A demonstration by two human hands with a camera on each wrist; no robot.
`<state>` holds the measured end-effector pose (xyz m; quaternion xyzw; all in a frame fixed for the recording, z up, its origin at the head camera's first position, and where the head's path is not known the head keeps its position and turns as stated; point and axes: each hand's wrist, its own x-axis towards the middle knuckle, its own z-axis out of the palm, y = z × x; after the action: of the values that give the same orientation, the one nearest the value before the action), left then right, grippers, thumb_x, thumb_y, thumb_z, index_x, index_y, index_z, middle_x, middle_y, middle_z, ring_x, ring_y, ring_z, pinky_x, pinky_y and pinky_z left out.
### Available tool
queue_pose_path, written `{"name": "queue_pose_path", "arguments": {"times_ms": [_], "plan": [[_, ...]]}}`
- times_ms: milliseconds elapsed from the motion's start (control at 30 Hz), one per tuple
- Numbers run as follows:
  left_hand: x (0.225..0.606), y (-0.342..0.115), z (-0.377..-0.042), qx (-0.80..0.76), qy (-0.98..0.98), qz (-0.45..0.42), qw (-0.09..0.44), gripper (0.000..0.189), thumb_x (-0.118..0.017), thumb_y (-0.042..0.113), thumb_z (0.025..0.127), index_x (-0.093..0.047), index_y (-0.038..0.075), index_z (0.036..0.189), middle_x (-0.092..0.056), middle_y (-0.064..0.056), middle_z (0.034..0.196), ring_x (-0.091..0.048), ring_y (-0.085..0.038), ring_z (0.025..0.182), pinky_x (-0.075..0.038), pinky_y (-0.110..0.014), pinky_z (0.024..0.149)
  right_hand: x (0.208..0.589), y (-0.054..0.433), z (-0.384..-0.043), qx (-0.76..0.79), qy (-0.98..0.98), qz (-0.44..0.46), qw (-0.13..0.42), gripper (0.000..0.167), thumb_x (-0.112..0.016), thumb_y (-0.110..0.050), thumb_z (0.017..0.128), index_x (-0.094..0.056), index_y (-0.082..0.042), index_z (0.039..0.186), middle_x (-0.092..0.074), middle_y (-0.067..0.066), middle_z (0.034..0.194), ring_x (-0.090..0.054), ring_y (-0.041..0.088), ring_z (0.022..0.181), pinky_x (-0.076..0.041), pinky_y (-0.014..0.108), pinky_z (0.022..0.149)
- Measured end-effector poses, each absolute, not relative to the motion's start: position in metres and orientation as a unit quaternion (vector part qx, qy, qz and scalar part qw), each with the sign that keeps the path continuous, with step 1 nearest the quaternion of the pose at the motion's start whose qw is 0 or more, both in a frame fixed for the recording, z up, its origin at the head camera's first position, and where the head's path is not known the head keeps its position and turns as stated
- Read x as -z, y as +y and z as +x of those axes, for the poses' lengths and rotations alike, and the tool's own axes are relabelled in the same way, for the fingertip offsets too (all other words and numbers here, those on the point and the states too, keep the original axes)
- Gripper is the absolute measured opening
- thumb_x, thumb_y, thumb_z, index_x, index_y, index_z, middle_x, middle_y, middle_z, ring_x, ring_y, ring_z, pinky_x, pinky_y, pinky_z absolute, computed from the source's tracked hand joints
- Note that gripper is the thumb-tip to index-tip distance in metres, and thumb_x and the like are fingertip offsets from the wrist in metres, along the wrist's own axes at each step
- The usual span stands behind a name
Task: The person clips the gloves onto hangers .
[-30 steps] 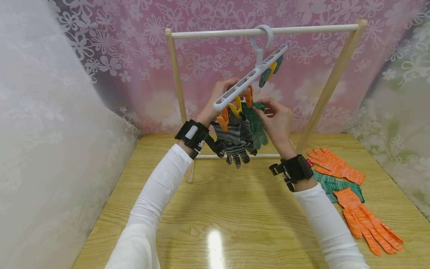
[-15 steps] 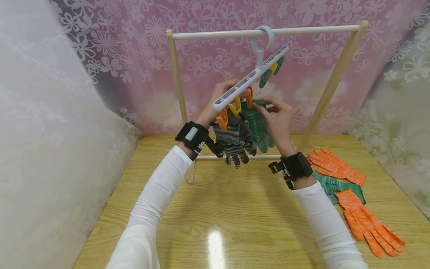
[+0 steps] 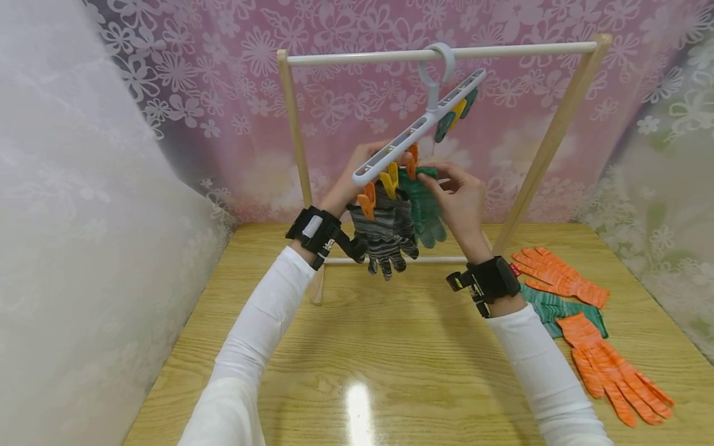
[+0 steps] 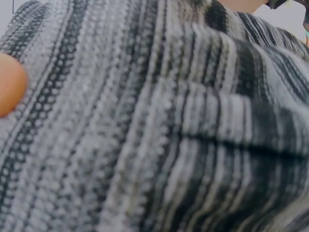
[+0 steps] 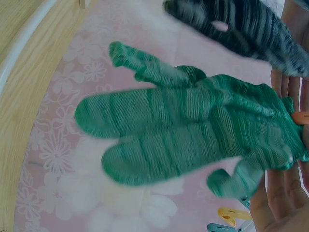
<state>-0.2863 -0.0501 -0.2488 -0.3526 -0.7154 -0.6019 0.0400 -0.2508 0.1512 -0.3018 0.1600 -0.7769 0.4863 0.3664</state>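
Note:
My left hand [image 3: 368,155] reaches behind the pale grey hanger [image 3: 390,150], its fingers at an orange clothespin [image 3: 411,162] and partly hidden by the bar. My right hand [image 3: 462,192] pinches the cuff of a green knitted glove [image 3: 426,207] just under that clothespin. The glove hangs fingers down; in the right wrist view the orange clothespin [image 5: 301,117] overlaps its cuff. A grey-black striped glove [image 3: 385,229] hangs in front, beneath a yellow clothespin [image 3: 389,181] and another orange clothespin [image 3: 367,201]. This striped glove [image 4: 145,121] fills the left wrist view.
The hanger hooks over the white rail [image 3: 357,58] of a wooden stand [image 3: 530,173]. Green and yellow clothespins [image 3: 457,114] hang at its far end. On the table's right lie two orange gloves [image 3: 613,365] and a green glove [image 3: 563,310]. Floral curtains surround the table.
The hanger has turned slightly, its near end shifting left with the striped glove. The green glove's cuff has shifted slightly in my right hand's pinch; both hands remain by the same clothespin.

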Motion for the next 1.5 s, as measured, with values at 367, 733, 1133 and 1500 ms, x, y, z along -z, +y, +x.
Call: {"name": "queue_pose_path", "arguments": {"times_ms": [367, 733, 1133, 1500], "plan": [[0.265, -0.07, -0.285, 0.608, -0.73, -0.313, 0.015, 0.039, -0.055, 0.009, 0.105, -0.057, 0.004, 0.144, -0.062, -0.015, 0.137, -0.056, -0.017, 0.1, -0.039, -0.027, 0.075, 0.317, 0.158, -0.245, -0.462, -0.816, 0.167, 0.305, 0.033, -0.075, -0.019, 0.094, -0.071, -0.003, 0.123, -0.071, 0.02, 0.11, -0.068, 0.033, 0.093, -0.057, 0.039, 0.085], [0.281, -0.091, -0.28, 0.672, -0.709, -0.21, 0.032, 0.033, -0.053, 0.007, 0.105, -0.062, 0.004, 0.137, -0.066, -0.015, 0.12, -0.059, -0.019, 0.094, -0.05, -0.029, 0.078, 0.362, 0.174, -0.267, -0.476, -0.836, 0.147, 0.229, 0.047, -0.072, -0.035, 0.096, -0.066, -0.006, 0.133, -0.067, 0.019, 0.124, -0.066, 0.034, 0.103, -0.055, 0.042, 0.092], [0.302, -0.117, -0.262, 0.669, -0.71, -0.179, 0.129, 0.034, -0.053, 0.022, 0.108, -0.065, -0.001, 0.13, -0.068, -0.021, 0.12, -0.065, -0.015, 0.103, -0.056, -0.034, 0.093, 0.359, 0.156, -0.243, -0.437, -0.86, 0.142, 0.224, 0.04, -0.07, -0.027, 0.098, -0.069, 0.001, 0.128, -0.071, 0.024, 0.117, -0.072, 0.034, 0.087, -0.06, 0.044, 0.073], [0.294, -0.141, -0.241, 0.673, -0.683, -0.198, 0.2, 0.033, -0.052, 0.018, 0.108, -0.066, -0.006, 0.124, -0.067, -0.022, 0.123, -0.065, -0.034, 0.113, -0.056, -0.038, 0.097, 0.365, 0.142, -0.247, -0.445, -0.852, 0.158, 0.226, 0.034, -0.063, -0.029, 0.103, -0.074, 0.0, 0.117, -0.074, 0.022, 0.099, -0.072, 0.033, 0.074, -0.06, 0.043, 0.063]]}}
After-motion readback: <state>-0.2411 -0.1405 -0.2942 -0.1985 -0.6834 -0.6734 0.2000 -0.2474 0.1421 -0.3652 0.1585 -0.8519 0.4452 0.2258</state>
